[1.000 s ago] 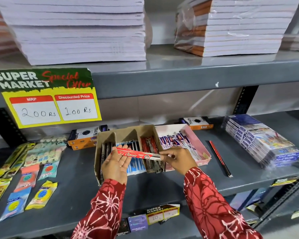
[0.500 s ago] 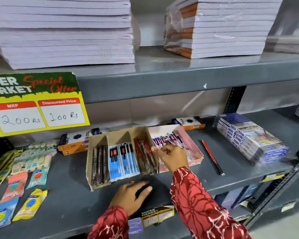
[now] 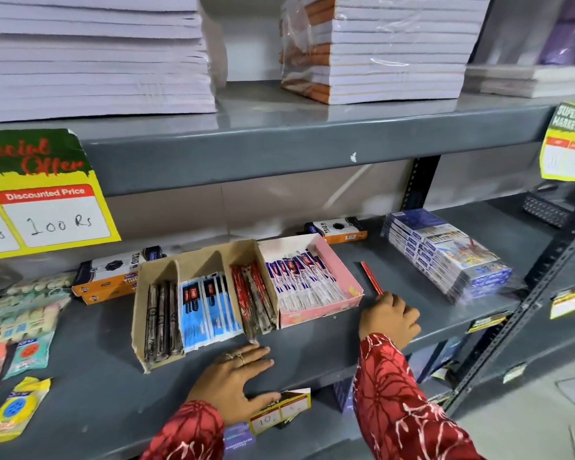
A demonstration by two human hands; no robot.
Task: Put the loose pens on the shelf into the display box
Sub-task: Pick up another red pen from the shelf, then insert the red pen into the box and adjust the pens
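Observation:
A brown cardboard display box (image 3: 138, 313) stands mid-shelf with three compartments: black pens on the left, blue packs in the middle, red pens (image 3: 253, 298) on the right. A pink box (image 3: 341, 275) of blue-and-white pens touches its right side. One loose red pen (image 3: 371, 277) lies on the shelf just right of the pink box. My right hand (image 3: 389, 315) is at the pen's near end, fingertips pinched on its tip. My left hand (image 3: 234, 381) rests flat on the shelf in front of the display box, fingers spread and holding nothing.
Orange-and-black boxes (image 3: 113, 277) lie behind the display box. A wrapped stack of blue packs (image 3: 445, 254) sits to the right, sachets (image 3: 24, 327) to the left. The shelf's front edge carries price tags (image 3: 281, 411). An upper shelf with notebook stacks (image 3: 372, 48) hangs overhead.
The red pen held over the box a second ago now lies in the right compartment. My left hand dropped flat onto the shelf. My right hand moved right to the loose red pen.

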